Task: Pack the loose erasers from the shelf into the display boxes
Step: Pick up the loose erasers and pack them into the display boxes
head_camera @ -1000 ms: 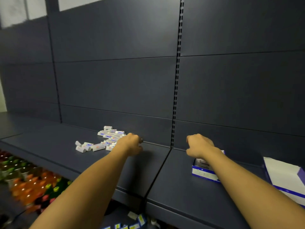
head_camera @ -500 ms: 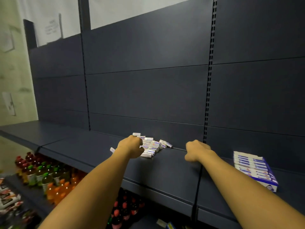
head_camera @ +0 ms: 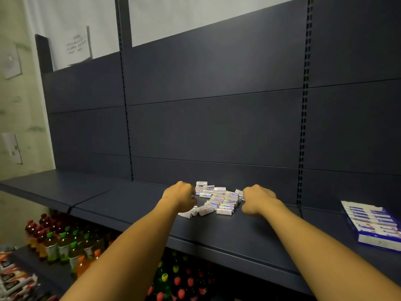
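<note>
Now both hands flank the loose erasers on the shelf, left hand at nine o'clock, right hand at three, fingers curled, grip unclear; next, gather a bunch toward the display box.

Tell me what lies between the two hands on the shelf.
The pile of loose erasers lies between the left hand and right hand, seen in the head view.

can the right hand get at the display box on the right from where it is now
Probably yes. The right hand sits at the right edge of the loose erasers, and the display box lies further right on the same shelf. Only bare shelf shows between them, so nothing seems to block a sideways reach.
</note>
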Demonstrator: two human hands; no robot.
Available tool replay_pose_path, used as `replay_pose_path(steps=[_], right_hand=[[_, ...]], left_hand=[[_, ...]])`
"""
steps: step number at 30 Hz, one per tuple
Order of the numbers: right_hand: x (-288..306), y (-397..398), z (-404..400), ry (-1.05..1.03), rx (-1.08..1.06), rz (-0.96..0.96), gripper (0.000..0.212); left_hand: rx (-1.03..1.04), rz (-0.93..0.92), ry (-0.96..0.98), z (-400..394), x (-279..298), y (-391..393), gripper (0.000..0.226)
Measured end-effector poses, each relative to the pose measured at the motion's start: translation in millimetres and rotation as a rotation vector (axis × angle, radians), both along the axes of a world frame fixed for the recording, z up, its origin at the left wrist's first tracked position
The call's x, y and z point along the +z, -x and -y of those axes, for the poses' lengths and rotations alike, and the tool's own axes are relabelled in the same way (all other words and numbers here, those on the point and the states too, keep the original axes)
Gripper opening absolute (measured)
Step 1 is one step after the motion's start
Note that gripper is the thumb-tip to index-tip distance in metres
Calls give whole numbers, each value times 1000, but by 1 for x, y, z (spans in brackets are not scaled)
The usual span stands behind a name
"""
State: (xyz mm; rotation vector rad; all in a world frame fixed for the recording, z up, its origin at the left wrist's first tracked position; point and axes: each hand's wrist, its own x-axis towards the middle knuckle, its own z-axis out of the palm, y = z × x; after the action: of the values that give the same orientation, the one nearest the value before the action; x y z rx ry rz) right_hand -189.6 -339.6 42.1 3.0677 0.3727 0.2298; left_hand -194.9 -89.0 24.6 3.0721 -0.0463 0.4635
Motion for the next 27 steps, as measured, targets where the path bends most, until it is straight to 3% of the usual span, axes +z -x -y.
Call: replay_pose_path(steps=[6, 27], right_hand=[[0, -20, -43, 2, 45, 39, 22], [-19, -166, -127, -87, 115, 47, 24]], left_hand=[[-30, 0, 29, -25, -3, -21, 37], [-104, -51, 16, -91, -26, -164, 26]])
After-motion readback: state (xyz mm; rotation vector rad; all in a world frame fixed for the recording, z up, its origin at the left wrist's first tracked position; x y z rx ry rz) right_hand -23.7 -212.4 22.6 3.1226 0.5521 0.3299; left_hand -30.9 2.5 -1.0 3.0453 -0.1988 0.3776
